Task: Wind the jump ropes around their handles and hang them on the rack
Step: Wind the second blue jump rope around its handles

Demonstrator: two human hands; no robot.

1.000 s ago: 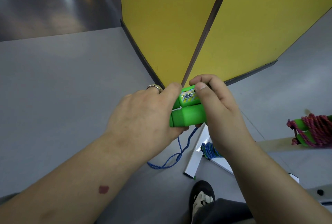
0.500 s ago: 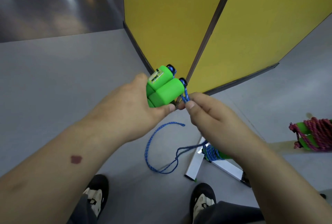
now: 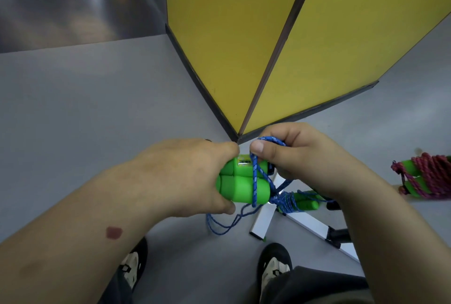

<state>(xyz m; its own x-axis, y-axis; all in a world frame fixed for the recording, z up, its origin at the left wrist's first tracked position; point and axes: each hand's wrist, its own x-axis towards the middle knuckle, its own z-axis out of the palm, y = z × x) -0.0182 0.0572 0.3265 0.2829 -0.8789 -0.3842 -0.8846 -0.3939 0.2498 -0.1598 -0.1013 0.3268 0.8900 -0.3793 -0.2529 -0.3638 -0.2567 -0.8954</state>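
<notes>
Green handles [image 3: 240,185] now lower, turned sideways in left hand [image 3: 192,176]. Right hand [image 3: 296,157] raised above handles; blue rope [image 3: 255,181] now crosses them.

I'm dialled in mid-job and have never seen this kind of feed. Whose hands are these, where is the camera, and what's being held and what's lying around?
There is no machine: a person works with bare hands, and the one picture comes from a wide-angle camera on their head, looking forward and down. That is why you see forearms, shoes and grey floor.

The left hand grips two green handles side by side. The right hand pinches the blue rope, which lies in a turn across the handles; its slack hangs in loops below.

Lower down, partly hidden by the right hand, another green-handled blue rope, already wound, sits by a white frame; whether it hangs on it I cannot tell. At the right edge is a wound pink rope on green handles. Yellow panels stand ahead.
</notes>
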